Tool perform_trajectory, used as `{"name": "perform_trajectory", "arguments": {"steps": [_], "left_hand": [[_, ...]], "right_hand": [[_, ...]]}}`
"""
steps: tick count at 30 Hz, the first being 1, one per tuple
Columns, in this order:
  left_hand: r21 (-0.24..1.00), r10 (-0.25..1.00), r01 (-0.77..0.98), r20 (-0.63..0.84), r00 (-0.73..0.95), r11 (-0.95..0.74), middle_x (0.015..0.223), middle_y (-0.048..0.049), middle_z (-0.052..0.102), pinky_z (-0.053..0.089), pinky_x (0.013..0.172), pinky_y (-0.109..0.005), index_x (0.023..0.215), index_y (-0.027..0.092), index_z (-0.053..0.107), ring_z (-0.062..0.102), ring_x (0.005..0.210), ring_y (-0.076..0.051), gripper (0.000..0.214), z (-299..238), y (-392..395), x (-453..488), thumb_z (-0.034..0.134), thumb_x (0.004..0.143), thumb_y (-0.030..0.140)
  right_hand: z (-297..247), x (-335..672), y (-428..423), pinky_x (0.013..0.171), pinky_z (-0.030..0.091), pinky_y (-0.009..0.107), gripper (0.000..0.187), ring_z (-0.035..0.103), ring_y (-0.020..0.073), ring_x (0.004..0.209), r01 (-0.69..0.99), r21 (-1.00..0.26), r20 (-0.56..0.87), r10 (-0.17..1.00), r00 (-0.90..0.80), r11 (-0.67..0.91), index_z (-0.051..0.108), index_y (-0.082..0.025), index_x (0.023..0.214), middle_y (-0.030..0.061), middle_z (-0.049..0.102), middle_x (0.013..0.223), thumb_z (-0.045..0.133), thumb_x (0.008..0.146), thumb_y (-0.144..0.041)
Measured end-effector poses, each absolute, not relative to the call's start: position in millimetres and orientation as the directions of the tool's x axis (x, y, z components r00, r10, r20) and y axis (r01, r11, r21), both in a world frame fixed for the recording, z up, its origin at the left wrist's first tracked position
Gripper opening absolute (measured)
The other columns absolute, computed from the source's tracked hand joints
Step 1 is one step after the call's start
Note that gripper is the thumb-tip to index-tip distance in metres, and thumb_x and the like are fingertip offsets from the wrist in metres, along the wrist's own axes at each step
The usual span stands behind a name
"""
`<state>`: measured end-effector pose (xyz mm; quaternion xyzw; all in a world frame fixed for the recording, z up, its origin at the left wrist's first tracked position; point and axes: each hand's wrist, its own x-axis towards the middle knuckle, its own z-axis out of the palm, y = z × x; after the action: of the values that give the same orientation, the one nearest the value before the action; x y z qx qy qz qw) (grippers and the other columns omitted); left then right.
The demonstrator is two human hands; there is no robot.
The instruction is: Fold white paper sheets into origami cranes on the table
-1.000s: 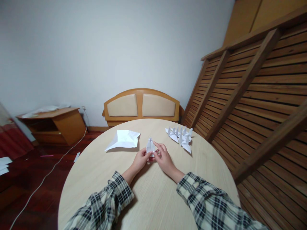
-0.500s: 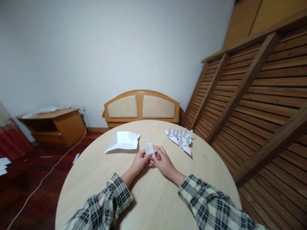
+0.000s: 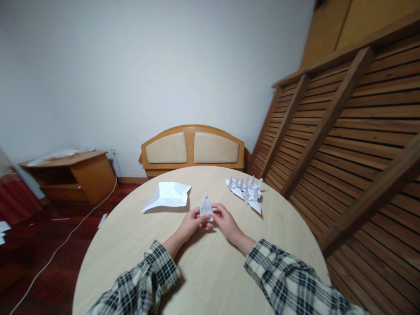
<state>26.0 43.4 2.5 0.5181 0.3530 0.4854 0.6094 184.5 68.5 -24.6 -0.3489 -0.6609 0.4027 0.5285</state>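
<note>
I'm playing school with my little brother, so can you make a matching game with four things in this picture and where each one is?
Things:
1. Folded paper
2. Creased sheet
3. Paper birds
4. White cable

Places:
A. On the left side of the table
B. Running along the dark red floor
C. Between the left hand and the right hand
D. Grouped on the right side of the table

Right pairs: 1-C, 2-A, 3-D, 4-B.

Around the folded paper (image 3: 206, 205), we see passage at 12 o'clock, between obstacles: creased paper sheet (image 3: 168, 194) at 10, origami cranes (image 3: 246, 196) at 2.
</note>
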Motion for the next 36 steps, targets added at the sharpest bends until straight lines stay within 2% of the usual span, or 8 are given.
{"name": "perform_trajectory", "arguments": {"steps": [7,12,20,24,27,31,33,36], "left_hand": [[0.952,0.959,-0.301,0.037,0.280,0.051,0.094,-0.0124,0.075,0.056,0.063,-0.028,0.105,0.012,0.065,0.071,0.068,-0.018,0.054,1.0,45.2,24.0,0.070,0.078,0.059],[0.933,0.960,-0.343,-0.013,0.281,0.113,0.096,-0.0142,0.076,0.056,0.062,-0.027,0.109,0.011,0.065,0.072,0.068,-0.018,0.052,1.1,47.6,23.5,0.065,0.084,0.057],[0.948,0.965,-0.318,0.072,0.254,0.013,0.086,-0.0090,0.075,0.051,0.065,-0.025,0.098,0.012,0.070,0.068,0.072,-0.018,0.047,3.7,45.9,24.3,0.081,0.070,0.049],[0.947,0.984,-0.315,0.110,0.140,-0.061,0.075,-0.0029,0.069,0.040,0.056,-0.020,0.090,0.011,0.070,0.057,0.060,-0.011,0.045,-0.1,50.7,24.1,0.084,0.065,0.046],[0.945,0.990,-0.320,0.107,0.092,-0.072,0.067,0.0002,0.064,0.037,0.054,-0.020,0.082,0.012,0.067,0.053,0.057,-0.010,0.044,-1.0,52.6,23.8,0.084,0.063,0.048],[0.945,0.992,-0.316,0.110,0.063,-0.085,0.066,0.0008,0.062,0.039,0.055,-0.021,0.078,0.013,0.065,0.054,0.058,-0.010,0.044,-1.0,52.6,24.2,0.084,0.062,0.049],[0.951,0.993,-0.293,0.116,0.037,-0.100,0.066,0.0008,0.063,0.039,0.053,-0.020,0.081,0.013,0.064,0.055,0.057,-0.010,0.045,-2.0,52.8,24.5,0.083,0.063,0.049],[0.958,0.994,-0.265,0.113,-0.008,-0.111,0.069,-0.0001,0.067,0.041,0.052,-0.022,0.103,0.014,0.060,0.058,0.055,-0.013,0.059,-4.6,53.7,24.5,0.082,0.063,0.052]], "right_hand": [[-22.1,185.2,69.4,0.080,0.052,0.034,0.022,0.061,0.0198,0.087,-0.018,-0.917,0.392,0.895,-0.212,0.398,0.062,-0.021,0.097,0.0036,0.063,0.092,0.060,0.082,-0.037],[-19.3,186.6,68.9,0.081,0.051,0.034,0.021,0.059,0.0202,0.091,-0.014,-0.902,0.426,0.883,-0.197,0.432,0.067,-0.021,0.093,0.0046,0.060,0.097,0.063,0.080,-0.036],[-8.3,192.7,61.6,0.102,0.042,0.038,0.027,0.055,0.0235,0.111,-0.001,-0.897,0.428,0.870,-0.247,0.441,0.073,-0.021,0.084,0.0081,0.059,0.110,0.057,0.085,-0.043],[-5.1,194.0,58.6,0.095,0.045,0.037,0.043,0.055,0.0233,0.112,0.038,-0.920,0.366,0.888,-0.279,0.391,0.072,-0.020,0.074,0.0091,0.056,0.115,0.049,0.090,-0.052],[-4.5,191.2,57.4,0.088,0.048,0.034,0.035,0.056,0.0229,0.107,0.052,-0.918,0.371,0.896,-0.245,0.394,0.071,-0.020,0.076,0.0090,0.056,0.112,0.060,0.083,-0.053],[-6.1,187.7,56.1,0.081,0.049,0.032,0.021,0.059,0.0201,0.096,0.060,-0.896,0.414,0.876,-0.248,0.441,0.068,-0.021,0.086,0.0063,0.059,0.104,0.068,0.080,-0.041],[-7.9,187.0,56.0,0.081,0.049,0.032,0.018,0.060,0.0184,0.090,0.052,-0.891,0.424,0.867,-0.261,0.451,0.067,-0.020,0.089,0.0048,0.059,0.100,0.068,0.080,-0.036],[-10.8,186.5,56.5,0.082,0.049,0.033,0.017,0.060,0.0181,0.088,0.033,-0.889,0.430,0.858,-0.280,0.456,0.065,-0.020,0.092,0.0040,0.060,0.098,0.069,0.078,-0.031]]}}
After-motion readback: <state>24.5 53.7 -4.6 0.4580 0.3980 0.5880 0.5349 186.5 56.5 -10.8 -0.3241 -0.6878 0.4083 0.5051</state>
